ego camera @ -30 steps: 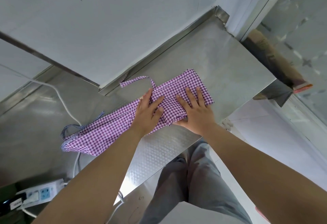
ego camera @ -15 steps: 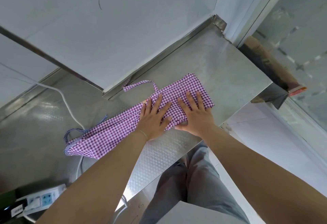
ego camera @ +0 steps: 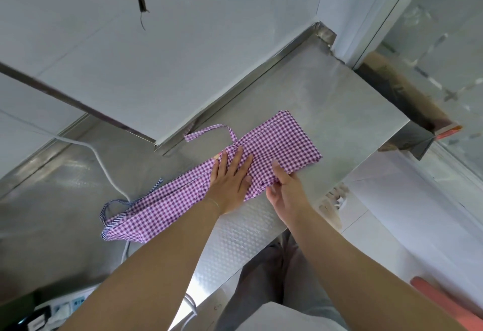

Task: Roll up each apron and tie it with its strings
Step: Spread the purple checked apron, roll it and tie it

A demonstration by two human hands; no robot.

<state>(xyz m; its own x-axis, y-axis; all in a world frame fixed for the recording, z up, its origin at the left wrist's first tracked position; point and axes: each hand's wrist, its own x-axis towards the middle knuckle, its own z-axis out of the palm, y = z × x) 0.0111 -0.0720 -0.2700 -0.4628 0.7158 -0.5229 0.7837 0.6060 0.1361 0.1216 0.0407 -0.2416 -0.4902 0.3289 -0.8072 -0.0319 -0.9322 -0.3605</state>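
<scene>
A steel counter [ego camera: 326,100] ran along a white wall, and a purple checked apron [ego camera: 285,142] lay folded into a long strip on it. The left hand [ego camera: 230,176] pressed flat on its middle, fingers straight and slightly apart. The right hand [ego camera: 285,189] pinched the near edge. One string [ego camera: 209,132] looped towards the wall; a white cable [ego camera: 104,166] trailed beside the apron.

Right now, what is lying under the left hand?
The left hand lies flat on the checked apron, which lies on the steel counter. The cloth under the palm is hidden.
</scene>
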